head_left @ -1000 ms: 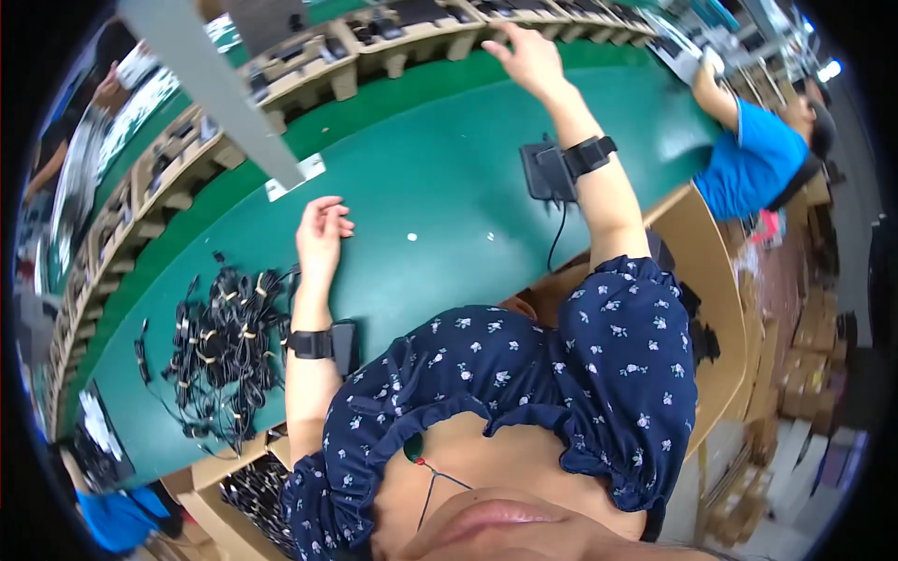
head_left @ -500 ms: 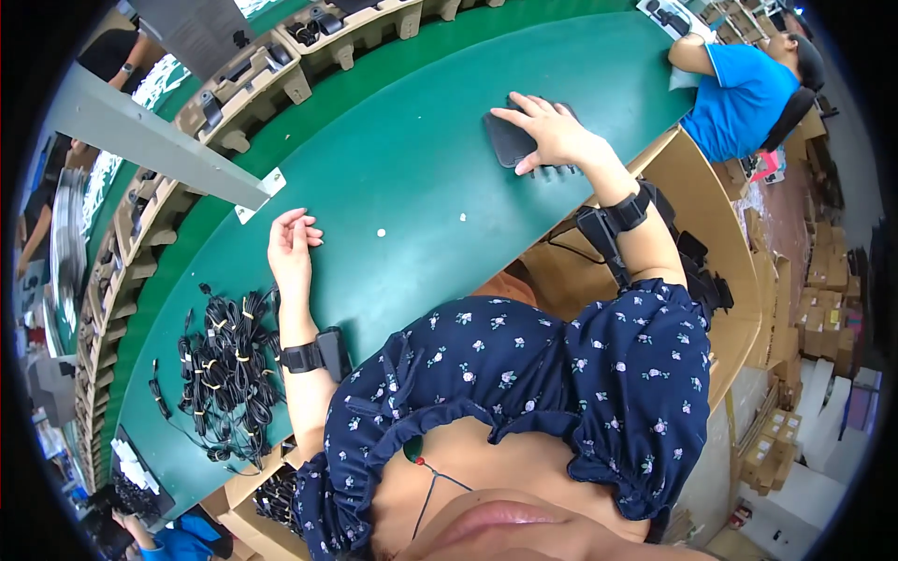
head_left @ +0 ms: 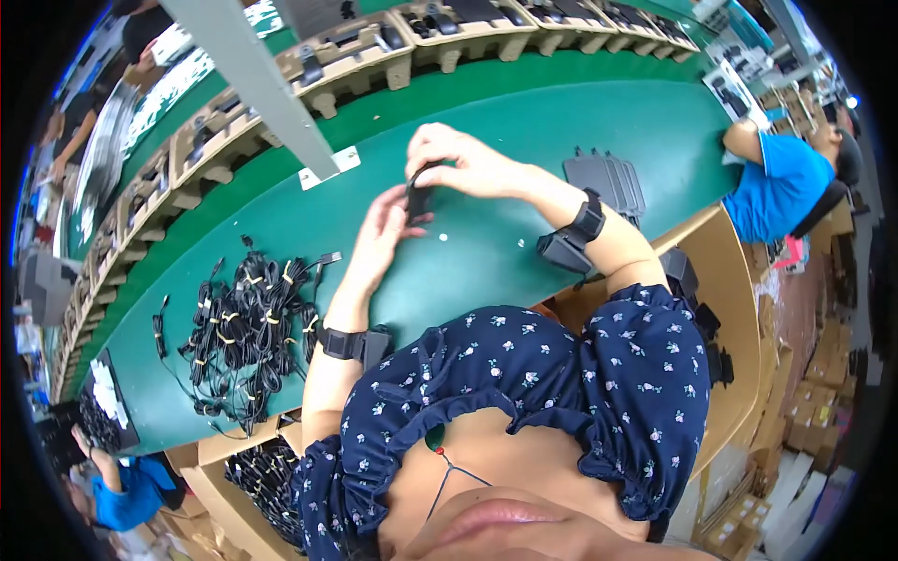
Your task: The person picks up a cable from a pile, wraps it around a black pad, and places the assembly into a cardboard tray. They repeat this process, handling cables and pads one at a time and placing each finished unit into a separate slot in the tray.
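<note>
My right hand (head_left: pixel 460 166) is closed on a thin black flat piece (head_left: pixel 419 198), seen nearly edge-on above the green table. On the same piece, my left hand (head_left: pixel 378 236) has its fingers closed from the other side, though its grip is partly hidden. To the right lie several dark grey flat plates (head_left: pixel 603 182) with rounded corners and small tabs, overlapping one another. A heap of black cables (head_left: pixel 248 327), bundled with pale ties, rests left of my left forearm.
A moving-line style row of cardboard trays (head_left: pixel 355 58) with black parts runs along the far side. A grey metal post (head_left: pixel 267 89) stands on the green table (head_left: pixel 524 122). Open cardboard boxes (head_left: pixel 739 374) flank me. A co-worker in blue (head_left: pixel 781 182) sits at right.
My right hand has left the dark plates and come leftward to my left hand. A thin black piece is now between them. The whole view has shifted as well.
</note>
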`<state>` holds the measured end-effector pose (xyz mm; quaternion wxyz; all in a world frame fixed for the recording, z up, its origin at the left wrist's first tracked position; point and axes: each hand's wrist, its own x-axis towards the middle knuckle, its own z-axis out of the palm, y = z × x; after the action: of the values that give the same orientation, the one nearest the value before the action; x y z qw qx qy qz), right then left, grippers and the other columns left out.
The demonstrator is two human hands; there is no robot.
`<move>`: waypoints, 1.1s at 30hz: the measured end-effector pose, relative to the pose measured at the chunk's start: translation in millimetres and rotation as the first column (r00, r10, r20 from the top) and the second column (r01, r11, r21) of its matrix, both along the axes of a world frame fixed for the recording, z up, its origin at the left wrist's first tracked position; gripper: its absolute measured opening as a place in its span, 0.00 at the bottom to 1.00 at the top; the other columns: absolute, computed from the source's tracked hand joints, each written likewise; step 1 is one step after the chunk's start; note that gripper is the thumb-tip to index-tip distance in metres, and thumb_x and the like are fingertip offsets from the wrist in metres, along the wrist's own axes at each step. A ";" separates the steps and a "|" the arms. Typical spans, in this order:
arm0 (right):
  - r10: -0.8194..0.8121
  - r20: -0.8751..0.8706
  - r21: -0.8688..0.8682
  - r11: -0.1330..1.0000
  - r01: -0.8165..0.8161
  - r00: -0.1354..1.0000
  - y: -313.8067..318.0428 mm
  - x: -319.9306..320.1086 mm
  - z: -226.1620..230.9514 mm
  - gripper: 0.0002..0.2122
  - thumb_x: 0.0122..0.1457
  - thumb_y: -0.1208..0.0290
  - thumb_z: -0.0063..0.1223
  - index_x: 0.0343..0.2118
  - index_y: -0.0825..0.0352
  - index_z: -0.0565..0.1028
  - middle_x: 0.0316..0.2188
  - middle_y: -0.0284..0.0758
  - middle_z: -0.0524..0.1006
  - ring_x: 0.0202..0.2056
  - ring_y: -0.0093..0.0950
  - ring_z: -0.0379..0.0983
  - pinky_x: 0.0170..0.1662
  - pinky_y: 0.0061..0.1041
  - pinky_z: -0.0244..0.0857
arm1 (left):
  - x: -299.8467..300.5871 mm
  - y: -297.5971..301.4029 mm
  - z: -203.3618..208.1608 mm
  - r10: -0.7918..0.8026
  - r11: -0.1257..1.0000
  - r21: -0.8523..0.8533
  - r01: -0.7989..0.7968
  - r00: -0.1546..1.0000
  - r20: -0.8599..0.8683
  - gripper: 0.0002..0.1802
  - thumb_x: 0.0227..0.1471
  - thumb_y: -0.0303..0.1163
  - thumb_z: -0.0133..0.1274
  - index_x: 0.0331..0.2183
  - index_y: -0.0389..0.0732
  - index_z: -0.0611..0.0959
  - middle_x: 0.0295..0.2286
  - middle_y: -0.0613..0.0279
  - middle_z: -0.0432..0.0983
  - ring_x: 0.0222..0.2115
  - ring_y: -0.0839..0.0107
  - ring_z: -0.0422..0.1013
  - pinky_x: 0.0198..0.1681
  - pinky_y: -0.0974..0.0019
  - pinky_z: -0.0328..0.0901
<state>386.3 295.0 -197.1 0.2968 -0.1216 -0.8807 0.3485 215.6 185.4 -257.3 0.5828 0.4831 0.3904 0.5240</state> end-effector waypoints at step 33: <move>-0.685 -0.229 0.189 0.666 0.722 0.692 241.3 -87.2 30.7 0.16 0.53 0.64 0.47 0.44 0.64 0.70 0.37 0.48 0.73 0.41 0.42 0.69 0.45 0.32 0.61 | -2.7 -8.1 -15.7 0.357 0.934 0.202 -0.294 0.775 -0.522 0.11 0.50 0.28 0.47 0.38 0.39 0.71 0.21 0.65 0.69 0.18 0.77 0.68 0.23 0.72 0.63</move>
<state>299.1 536.3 -166.4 0.4820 -0.3872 -0.7804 0.0936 212.9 177.3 -273.1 0.3187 0.5691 0.5898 0.4761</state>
